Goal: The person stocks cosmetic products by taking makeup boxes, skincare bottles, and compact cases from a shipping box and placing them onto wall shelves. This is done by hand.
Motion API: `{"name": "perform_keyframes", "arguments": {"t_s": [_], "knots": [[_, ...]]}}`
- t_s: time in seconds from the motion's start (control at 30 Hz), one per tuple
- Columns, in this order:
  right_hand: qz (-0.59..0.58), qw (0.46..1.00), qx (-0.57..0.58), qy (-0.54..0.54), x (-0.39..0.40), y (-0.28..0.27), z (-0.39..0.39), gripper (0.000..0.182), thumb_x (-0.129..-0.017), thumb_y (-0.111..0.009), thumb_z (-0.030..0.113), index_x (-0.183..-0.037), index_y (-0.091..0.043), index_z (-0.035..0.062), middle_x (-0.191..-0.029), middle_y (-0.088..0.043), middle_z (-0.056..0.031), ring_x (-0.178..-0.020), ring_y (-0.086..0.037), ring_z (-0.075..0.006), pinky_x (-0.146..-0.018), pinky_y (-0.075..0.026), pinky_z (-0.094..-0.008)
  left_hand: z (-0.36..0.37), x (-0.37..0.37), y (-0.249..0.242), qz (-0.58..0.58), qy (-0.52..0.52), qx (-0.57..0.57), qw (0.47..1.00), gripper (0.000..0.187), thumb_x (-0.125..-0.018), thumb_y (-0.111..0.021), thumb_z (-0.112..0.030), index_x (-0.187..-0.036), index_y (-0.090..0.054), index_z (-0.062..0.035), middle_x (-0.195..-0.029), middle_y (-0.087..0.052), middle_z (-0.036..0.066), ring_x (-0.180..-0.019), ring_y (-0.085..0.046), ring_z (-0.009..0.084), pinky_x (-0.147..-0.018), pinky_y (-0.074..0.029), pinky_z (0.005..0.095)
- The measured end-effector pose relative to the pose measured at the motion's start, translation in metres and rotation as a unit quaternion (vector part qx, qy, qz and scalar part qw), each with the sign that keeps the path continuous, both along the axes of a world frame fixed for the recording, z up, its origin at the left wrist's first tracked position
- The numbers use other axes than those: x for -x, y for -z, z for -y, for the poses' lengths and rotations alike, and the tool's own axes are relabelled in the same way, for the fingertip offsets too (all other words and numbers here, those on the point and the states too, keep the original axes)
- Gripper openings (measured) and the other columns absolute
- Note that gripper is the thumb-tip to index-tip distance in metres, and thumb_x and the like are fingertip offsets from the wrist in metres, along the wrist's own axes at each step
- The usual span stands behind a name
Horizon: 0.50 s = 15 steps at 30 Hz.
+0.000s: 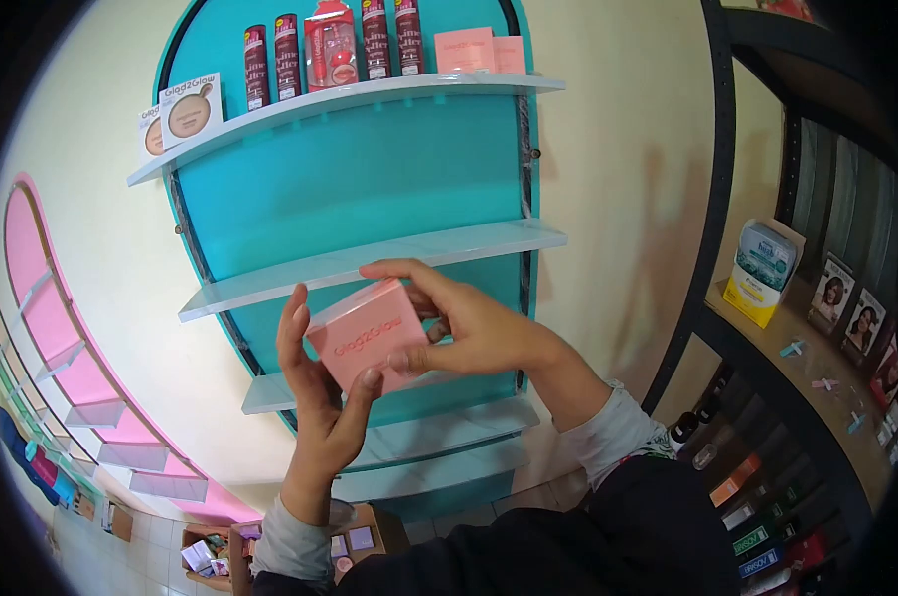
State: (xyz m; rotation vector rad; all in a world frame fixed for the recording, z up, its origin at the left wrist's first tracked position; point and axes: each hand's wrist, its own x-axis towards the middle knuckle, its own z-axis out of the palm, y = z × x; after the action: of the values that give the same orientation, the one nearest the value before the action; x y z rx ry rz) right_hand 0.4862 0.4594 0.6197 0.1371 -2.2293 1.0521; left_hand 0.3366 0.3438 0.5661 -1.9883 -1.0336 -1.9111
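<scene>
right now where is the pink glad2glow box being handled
In the head view, the pink box is a little left of centre, held between the left hand and the right hand, with the teal panel behind it.

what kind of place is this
Most likely a cosmetics shop: the pink Glad2Glow box being held, the compact-style Glad2Glow boxes on the top wall shelf, and the packaged products on the dark rack at right suggest it.

You wear a black top (568, 551); your left sleeve (292, 544) is pale grey, your right sleeve (608, 427) likewise, with a patterned patch (654, 440).
</scene>
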Motion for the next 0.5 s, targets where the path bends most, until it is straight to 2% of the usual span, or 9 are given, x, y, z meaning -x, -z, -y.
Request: {"name": "perform_keyframes", "arguments": {"t_s": [0.03, 0.13, 0.2, 0.27, 0.33, 0.4, 0.5], "knots": [[-0.001, 0.998, 0.043, -0.042, 0.0, 0.003, -0.001, 0.068, -0.074, -0.071, 0.012, -0.131, -0.034, 0.0129, -0.111, -0.054, -0.0087, -0.09, -0.056, -0.0127, -0.076, -0.047, -0.026, -0.005, -0.004, -0.004, 0.002, 0.005, -0.004, 1.0, 0.073, -0.08, -0.059, -0.01, -0.138, -0.014, -0.0137, -0.144, -0.01, 0.014, -0.127, -0.029, 0.0265, -0.097, -0.035, 0.0441], [-0.032, 0.998, 0.057, -0.005, -0.025, -0.02, -0.017, 0.066, -0.075, -0.07, 0.012, -0.13, -0.034, 0.0102, -0.114, -0.051, -0.0103, -0.097, -0.054, -0.0149, -0.076, -0.047, -0.027, -0.007, -0.013, -0.01, 0.033, 0.058, -0.009, 0.998, 0.078, -0.077, -0.065, -0.02, -0.137, -0.016, -0.0136, -0.144, -0.01, 0.014, -0.122, -0.038, 0.0275, -0.093, -0.039, 0.0422], [-0.15, 0.98, 0.03, 0.124, -0.049, -0.051, -0.031, 0.063, -0.077, -0.068, 0.011, -0.129, -0.034, 0.0077, -0.113, -0.052, -0.0111, -0.101, -0.053, -0.0182, -0.078, -0.048, -0.0294, -0.007, -0.013, -0.009, 0.052, 0.064, -0.01, 0.997, 0.08, -0.075, -0.068, -0.026, -0.137, -0.019, -0.013, -0.144, -0.011, 0.013, -0.118, -0.043, 0.028, -0.091, -0.04, 0.04], [-0.332, 0.929, 0.031, 0.161, -0.065, -0.09, -0.066, 0.063, -0.078, -0.068, 0.011, -0.13, -0.033, 0.0066, -0.112, -0.053, -0.0116, -0.099, -0.055, -0.0195, -0.08, -0.048, -0.0324, -0.004, -0.008, -0.001, 0.06, 0.03, -0.006, 0.998, 0.082, -0.072, -0.069, -0.03, -0.136, -0.021, -0.0124, -0.143, -0.012, 0.013, -0.113, -0.048, 0.0282, -0.088, -0.041, 0.0378], [-0.365, 0.895, -0.025, 0.255, -0.086, -0.133, -0.115, 0.063, -0.079, -0.067, 0.014, -0.131, -0.032, 0.0067, -0.114, -0.052, -0.0124, -0.1, -0.054, -0.0207, -0.083, -0.047, -0.035, -0.002, -0.005, 0.006, 0.042, -0.002, -0.007, 0.999, 0.078, -0.073, -0.068, -0.026, -0.135, -0.023, -0.0119, -0.142, -0.013, 0.014, -0.112, -0.048, 0.0273, -0.087, -0.041, 0.0376], [-0.33, 0.919, 0.008, 0.215, -0.102, -0.165, -0.15, 0.068, -0.078, -0.069, 0.018, -0.133, -0.032, 0.0083, -0.115, -0.051, -0.0121, -0.103, -0.053, -0.0215, -0.087, -0.044, -0.0372, 0.001, -0.003, 0.012, 0.03, -0.027, -0.009, 0.999, 0.076, -0.073, -0.067, -0.024, -0.135, -0.024, -0.0115, -0.142, -0.014, 0.014, -0.111, -0.048, 0.0263, -0.086, -0.041, 0.0373], [-0.269, 0.918, 0.021, 0.291, -0.107, -0.191, -0.19, 0.071, -0.076, -0.071, 0.023, -0.134, -0.033, 0.0097, -0.112, -0.053, -0.011, -0.103, -0.053, -0.0221, -0.089, -0.042, -0.0385, 0.005, 0.0, 0.017, 0.024, -0.054, -0.012, 0.998, 0.075, -0.074, -0.066, -0.022, -0.134, -0.024, -0.0113, -0.141, -0.015, 0.015, -0.109, -0.048, 0.0252, -0.086, -0.041, 0.037]]}}
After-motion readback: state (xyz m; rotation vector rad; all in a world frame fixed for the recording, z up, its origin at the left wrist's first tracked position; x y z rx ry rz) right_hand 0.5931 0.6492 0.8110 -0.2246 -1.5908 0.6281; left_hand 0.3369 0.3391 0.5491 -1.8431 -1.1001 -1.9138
